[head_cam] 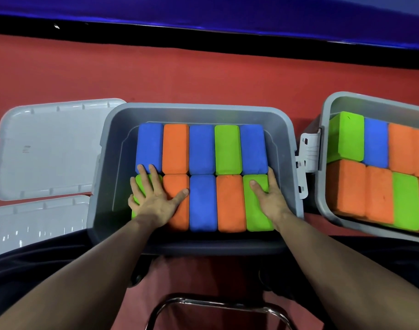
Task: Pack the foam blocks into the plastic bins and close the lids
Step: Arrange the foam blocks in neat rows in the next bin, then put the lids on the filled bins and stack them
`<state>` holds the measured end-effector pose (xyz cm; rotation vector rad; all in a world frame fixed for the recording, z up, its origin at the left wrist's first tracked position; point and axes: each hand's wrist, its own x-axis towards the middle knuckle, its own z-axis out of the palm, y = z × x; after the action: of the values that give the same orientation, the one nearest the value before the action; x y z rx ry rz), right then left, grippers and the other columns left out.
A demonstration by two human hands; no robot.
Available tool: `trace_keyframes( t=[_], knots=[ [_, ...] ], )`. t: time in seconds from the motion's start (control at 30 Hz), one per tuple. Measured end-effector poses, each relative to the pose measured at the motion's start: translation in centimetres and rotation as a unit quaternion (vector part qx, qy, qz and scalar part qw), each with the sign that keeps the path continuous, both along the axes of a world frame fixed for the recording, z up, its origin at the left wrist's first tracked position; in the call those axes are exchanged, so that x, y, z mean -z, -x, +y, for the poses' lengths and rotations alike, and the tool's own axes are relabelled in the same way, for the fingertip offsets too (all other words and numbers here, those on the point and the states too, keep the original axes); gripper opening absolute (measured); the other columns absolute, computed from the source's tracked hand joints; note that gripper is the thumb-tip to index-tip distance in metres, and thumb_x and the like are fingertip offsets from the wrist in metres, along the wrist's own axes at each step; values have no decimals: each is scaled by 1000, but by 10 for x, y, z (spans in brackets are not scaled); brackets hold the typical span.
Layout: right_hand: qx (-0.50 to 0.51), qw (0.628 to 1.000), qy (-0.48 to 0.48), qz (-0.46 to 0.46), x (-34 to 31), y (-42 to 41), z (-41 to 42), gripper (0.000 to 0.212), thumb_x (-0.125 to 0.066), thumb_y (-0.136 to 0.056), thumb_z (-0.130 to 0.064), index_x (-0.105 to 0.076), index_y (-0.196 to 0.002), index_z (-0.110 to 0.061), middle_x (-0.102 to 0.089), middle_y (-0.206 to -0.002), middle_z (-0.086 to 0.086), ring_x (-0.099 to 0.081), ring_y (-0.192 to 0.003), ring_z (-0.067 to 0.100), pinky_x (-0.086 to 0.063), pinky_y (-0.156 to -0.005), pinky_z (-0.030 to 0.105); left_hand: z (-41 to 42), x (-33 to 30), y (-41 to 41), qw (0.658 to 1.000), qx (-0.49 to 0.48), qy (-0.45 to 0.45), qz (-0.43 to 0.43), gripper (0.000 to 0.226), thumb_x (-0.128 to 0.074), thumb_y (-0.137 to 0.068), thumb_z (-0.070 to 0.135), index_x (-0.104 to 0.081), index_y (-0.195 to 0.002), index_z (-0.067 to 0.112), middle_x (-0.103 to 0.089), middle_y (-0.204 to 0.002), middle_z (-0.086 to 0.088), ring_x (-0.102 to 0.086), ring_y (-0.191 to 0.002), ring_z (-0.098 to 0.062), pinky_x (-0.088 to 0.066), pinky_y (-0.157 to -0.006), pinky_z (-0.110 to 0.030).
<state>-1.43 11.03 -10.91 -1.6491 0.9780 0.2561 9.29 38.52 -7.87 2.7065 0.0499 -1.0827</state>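
The middle bin (pixel 199 113) sat at the centre of the head view on the red surface (pixel 203 79), its top layer filled by two rows of five foam blocks with no gap visible between them. The left hand (pixel 156 198) lay flat with fingers spread across the green block (pixel 141 186) and the orange block (pixel 177 203) at the 8 o'clock corner of the layer, gripping nothing. The right hand (pixel 268 198) rested equally flat on the green block (pixel 257 210) at the 4 o'clock corner, its outer fingers between block and bin wall, also holding nothing. This looked like the settling step: pressing the last row level so nothing stood proud of the rim. At 3 o'clock a second bin (pixel 327 110) stood packed with blocks and uncovered. Two grey lids (pixel 51 148) lay at 9 o'clock, one partly overlapping the other, well apart from both hands. The next move probably called for lifting both palms off, reaching to 9 o'clock for the upper lid, and seating it squarely on the middle bin's rim; the white latch (pixel 306 160) at its 3 o'clock side would then need fastening.
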Motion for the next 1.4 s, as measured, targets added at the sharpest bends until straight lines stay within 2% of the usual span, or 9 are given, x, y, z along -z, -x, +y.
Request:
trace_keyframes(
  t=[0.13,0.27,0.43,0.53,0.67,0.87,1.07,1.23,1.4],
  knots=[
    [15,999,27,-28,0,1,5,70,-58,-101,-40,-18,-160,-42,-44,-143,-21,-38,-130,2,-27,-108,19,-2,4,-2,1000,-5,1,-7,120,-36,-75,93,35,-151,34,46,-156,6,27,-151,-31,-3,-122,-58],
    [17,999,28,-38,0,1,6,69,-57,-102,-38,-20,-160,-40,-44,-142,-24,-38,-132,1,-27,-108,18,-7,4,-4,1000,-15,-5,-7,120,-41,-76,91,33,-152,34,45,-157,4,25,-152,-32,-3,-122,-58],
    [17,999,35,-24,-3,1,5,70,-59,-101,-41,-21,-159,-42,-50,-150,-14,-46,-136,12,-36,-117,33,-10,2,-4,1000,-17,-15,2,120,-39,-77,90,36,-150,32,48,-155,3,28,-150,-35,2,-122,-60],
    [4,999,52,8,-7,1,6,70,-57,-100,-45,-18,-159,-43,-49,-152,-7,-48,-137,21,-41,-114,42,-10,5,-1,1000,-19,-20,-2,122,-37,-75,93,38,-149,32,48,-154,2,30,-150,-35,6,-122,-61],
    [-15,991,128,37,-23,-1,8,71,-54,-103,-38,-15,-162,-31,-34,-162,3,-40,-145,28,-37,-117,43,-14,3,4,999,-17,-24,-24,121,-36,-76,93,36,-150,30,44,-158,-1,28,-151,-34,8,-121,-60],
    [-153,958,242,-22,-67,-13,27,66,-49,-102,-49,-24,-160,-31,-20,-168,-6,-20,-154,14,-20,-125,38,-18,-18,19,988,42,14,-149,87,-23,-95,74,12,-161,30,25,-167,0,19,-154,-26,5,-125,-53],
    [-280,897,334,-76,-119,-48,63,62,-41,-104,-52,-23,-160,-32,-18,-169,-4,-14,-156,20,-15,-126,41,-19,-84,-18,959,77,73,-261,77,-29,-100,65,-2,-162,29,10,-170,0,9,-157,-24,1,-126,-50],
    [-319,866,364,-124,-165,-81,102,63,-40,-104,-53,-25,-160,-29,-18,-169,-3,-15,-156,20,-14,-126,39,16,-144,-48,942,69,105,-312,83,-28,-92,72,-18,-161,27,-19,-168,-3,-15,-155,-24,-15,-124,-49],
    [-367,838,376,-145,-193,-108,144,64,-37,-104,-55,-20,-161,-32,-12,-170,-7,-10,-157,18,-11,-127,39,66,-177,-70,951,39,121,-282,76,-38,-99,63,-14,-162,28,-14,-169,-1,-15,-155,-24,-15,-125,-47]
  ],
)
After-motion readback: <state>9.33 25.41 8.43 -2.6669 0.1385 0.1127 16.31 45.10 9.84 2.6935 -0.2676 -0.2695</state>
